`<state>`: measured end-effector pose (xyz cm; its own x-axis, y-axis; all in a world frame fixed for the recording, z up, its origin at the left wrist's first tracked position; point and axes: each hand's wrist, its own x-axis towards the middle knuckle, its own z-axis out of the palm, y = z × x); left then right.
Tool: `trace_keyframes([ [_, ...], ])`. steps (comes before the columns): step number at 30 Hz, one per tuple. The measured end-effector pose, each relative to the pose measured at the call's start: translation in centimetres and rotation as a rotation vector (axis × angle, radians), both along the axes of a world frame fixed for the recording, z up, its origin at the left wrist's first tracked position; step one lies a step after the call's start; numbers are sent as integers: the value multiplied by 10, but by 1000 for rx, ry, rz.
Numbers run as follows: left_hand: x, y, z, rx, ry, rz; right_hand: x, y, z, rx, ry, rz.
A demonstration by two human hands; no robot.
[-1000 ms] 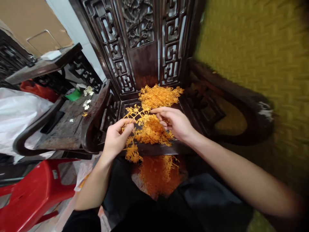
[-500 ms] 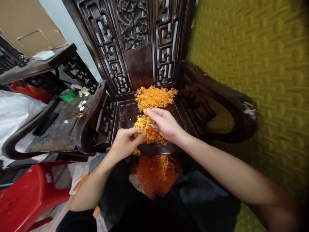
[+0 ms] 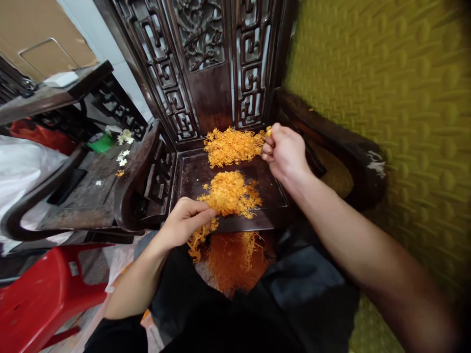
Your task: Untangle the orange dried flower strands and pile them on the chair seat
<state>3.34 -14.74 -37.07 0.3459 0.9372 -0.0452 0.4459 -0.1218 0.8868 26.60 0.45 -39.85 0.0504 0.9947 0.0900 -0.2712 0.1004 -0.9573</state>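
Note:
My left hand is closed by the near edge of the dark wooden chair seat. Its thumb and fingers grip a bunch of orange plastic flower sprigs that dangles below. Up and to the right, my right hand pinches a small orange plastic flower piece beside the chair's right armrest. On the seat lie two heaps: a tangled pile of stringy orange sprigs at the back, and a pile of orange flower pieces nearer me, just beyond my left fingertips.
A carved chair back rises behind the seat, with a curved armrest on the right. At left, another dark wooden seat holds green tape and white flower pieces. A red plastic stool stands lower left.
My right hand has moved away from my left, up and right, with a small orange piece. My left hand has lowered slightly, and the bunch in it now hangs over the seat's edge.

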Motion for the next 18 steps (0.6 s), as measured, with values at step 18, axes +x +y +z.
trace_keyframes([
  [18,-5,8,-5,-324,-179,75,-27,-81,12,400,-751,582],
])
